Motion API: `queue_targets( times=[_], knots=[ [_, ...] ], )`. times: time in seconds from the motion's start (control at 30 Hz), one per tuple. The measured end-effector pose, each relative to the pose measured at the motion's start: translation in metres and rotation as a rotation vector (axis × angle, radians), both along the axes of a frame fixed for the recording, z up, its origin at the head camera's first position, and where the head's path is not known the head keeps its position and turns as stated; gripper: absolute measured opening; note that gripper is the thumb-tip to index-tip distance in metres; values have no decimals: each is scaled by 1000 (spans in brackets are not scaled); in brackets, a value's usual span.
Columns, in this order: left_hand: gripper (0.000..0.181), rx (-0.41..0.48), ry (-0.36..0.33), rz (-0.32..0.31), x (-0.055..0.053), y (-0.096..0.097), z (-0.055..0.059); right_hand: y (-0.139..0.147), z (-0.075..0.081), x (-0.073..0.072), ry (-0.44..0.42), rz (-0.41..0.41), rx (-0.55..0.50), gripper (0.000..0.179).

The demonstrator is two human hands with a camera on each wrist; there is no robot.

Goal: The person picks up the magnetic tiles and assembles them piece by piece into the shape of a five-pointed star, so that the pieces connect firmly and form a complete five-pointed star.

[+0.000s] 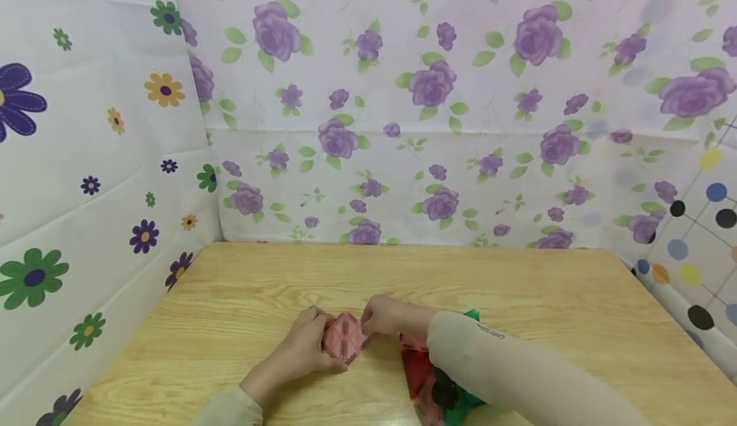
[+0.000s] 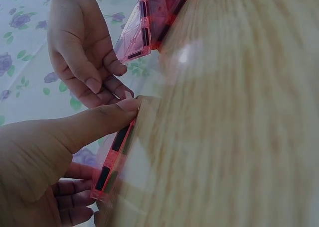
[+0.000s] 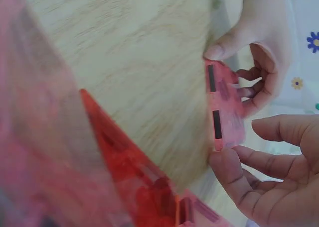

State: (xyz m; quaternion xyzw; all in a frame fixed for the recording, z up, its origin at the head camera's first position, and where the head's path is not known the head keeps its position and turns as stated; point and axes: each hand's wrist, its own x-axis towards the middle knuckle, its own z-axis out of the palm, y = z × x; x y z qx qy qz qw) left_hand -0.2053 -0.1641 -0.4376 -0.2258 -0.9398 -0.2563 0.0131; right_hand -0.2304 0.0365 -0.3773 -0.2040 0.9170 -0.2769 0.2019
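Observation:
My left hand point(image 1: 305, 344) holds a small translucent pink magnetic-tile piece point(image 1: 344, 338) on the wooden table, thumb at the near side and fingers round the far side. Dark magnet strips point(image 3: 217, 123) show along its edge in the right wrist view. Beside the piece's right edge is my right hand point(image 1: 387, 315). In the right wrist view a fingertip of this right hand point(image 3: 279, 177) lies right at the piece's corner, and the thumb stands apart from it. Under the right forearm lies a larger build of red and pink magnetic tiles point(image 1: 417, 373), partly hidden by the sleeve.
Green tiles point(image 1: 460, 407) and a dark round part point(image 1: 443, 387) belong to the build at the right. Flowered cloth point(image 1: 391, 176) hangs behind the wooden table point(image 1: 259, 272), with more patterned cloth on both sides.

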Motion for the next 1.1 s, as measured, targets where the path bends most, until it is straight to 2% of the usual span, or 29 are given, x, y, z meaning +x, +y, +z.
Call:
queue_targets(
  times=[0.2, 0.27, 0.4, 0.63, 0.73, 0.87, 0.97, 1.1],
  knots=[
    [87, -16, 66, 21, 1, 2, 0, 1, 2, -1, 19, -50, -23, 14],
    [89, -9, 63, 20, 1, 2, 0, 1, 2, -2, 29, -77, -64, 12],
    [90, 21, 56, 8, 2, 3, 0, 4, 3, -2, -15, -139, -176, 11],
    [92, 112, 29, -1, 2, 5, 3, 15, 8, -2, -70, -151, -289, 14],
    [84, 218, -64, -13, 2, 5, 4, 21, 10, 0, -73, -148, -309, 14],
    [53, 429, -194, -30, 0, 3, 8, 29, 13, 2, -73, -134, -342, 15],
    [38, 542, -230, -56, -1, 2, 13, 37, 15, 3, -84, -98, -377, 16],
    [36, 620, -274, -102, 1, 3, 20, 49, 21, 4, -107, -27, -394, 17]
  ],
)
